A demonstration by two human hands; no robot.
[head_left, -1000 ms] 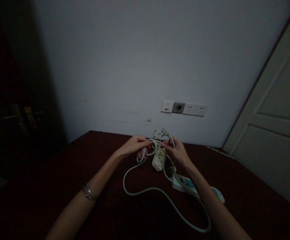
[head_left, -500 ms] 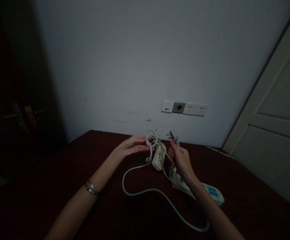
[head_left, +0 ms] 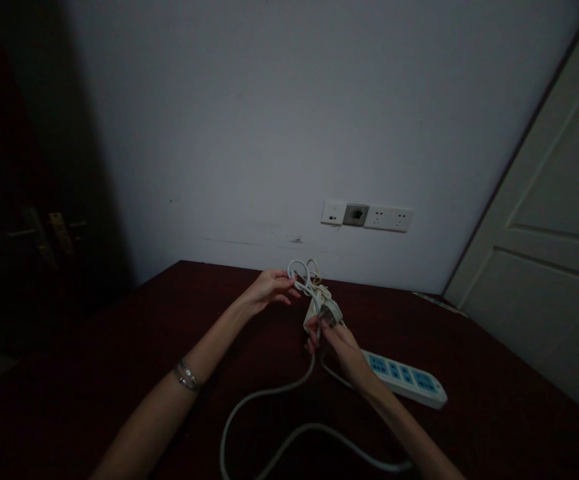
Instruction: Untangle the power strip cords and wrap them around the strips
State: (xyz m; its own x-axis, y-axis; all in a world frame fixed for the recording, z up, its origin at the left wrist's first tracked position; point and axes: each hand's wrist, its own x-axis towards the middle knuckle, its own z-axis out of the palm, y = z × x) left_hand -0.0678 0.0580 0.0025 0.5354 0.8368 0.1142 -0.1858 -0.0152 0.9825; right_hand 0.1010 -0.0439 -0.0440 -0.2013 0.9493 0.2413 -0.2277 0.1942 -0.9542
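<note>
My left hand (head_left: 270, 289) pinches a bundle of looped white cord (head_left: 303, 276) above a dark red table (head_left: 119, 347). My right hand (head_left: 336, 340) is closed on a white plug (head_left: 329, 311), held in front of a small cream power strip (head_left: 314, 308) that is mostly hidden behind it. From the plug a thick white cable (head_left: 264, 400) sweeps down and loops toward me. A longer white power strip with blue sockets (head_left: 404, 380) lies flat on the table just right of my right hand. A bracelet sits on my left wrist.
A row of wall sockets (head_left: 368, 216) is set low in the white wall behind the table. A white door (head_left: 549, 267) stands at the right. At the left, a dark door with a handle (head_left: 39, 233) is in shadow.
My right hand has brought the plug down and toward me, away from the wall, pulling the thick cable with it. The blue-socket strip now lies uncovered. My left hand stays on the cord bundle.
</note>
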